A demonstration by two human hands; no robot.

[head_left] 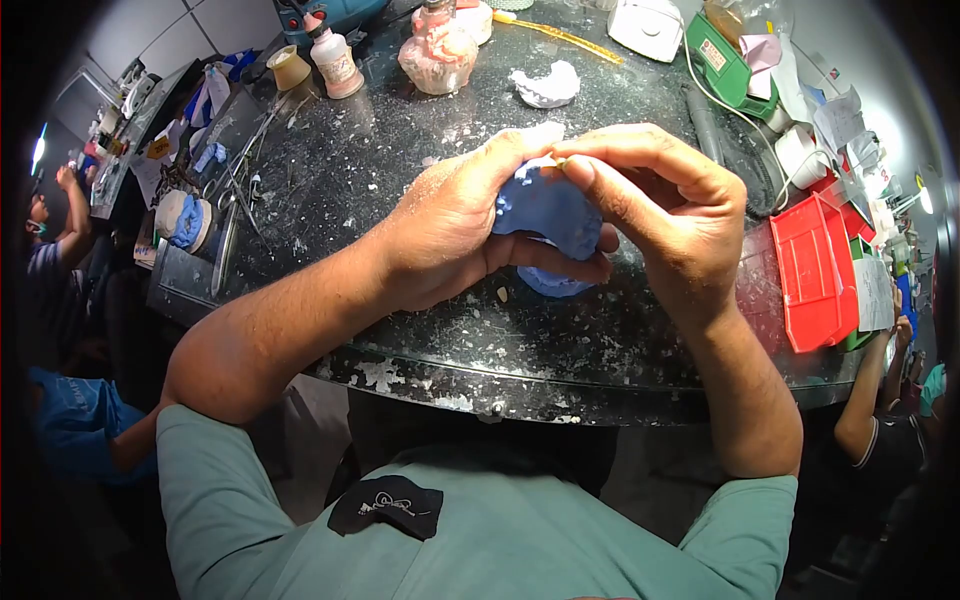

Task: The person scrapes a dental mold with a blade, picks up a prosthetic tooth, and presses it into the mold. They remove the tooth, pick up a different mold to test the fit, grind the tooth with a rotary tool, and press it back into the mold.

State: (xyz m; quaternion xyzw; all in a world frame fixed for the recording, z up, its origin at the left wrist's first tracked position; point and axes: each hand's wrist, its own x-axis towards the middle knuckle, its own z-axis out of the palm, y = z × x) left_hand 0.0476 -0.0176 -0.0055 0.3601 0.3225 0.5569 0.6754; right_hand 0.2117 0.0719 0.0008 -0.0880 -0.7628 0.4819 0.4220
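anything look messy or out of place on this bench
Yes: the dark worktop is strewn with white flecks and crumbs, thickest near its front edge. A loose white lump lies on it. Both hands, left and right, grip a blue mould.

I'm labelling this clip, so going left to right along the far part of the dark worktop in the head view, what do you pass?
Tan cup → small white bottle with pink label → pink plaster cast → white plaster piece → green box → red tray.
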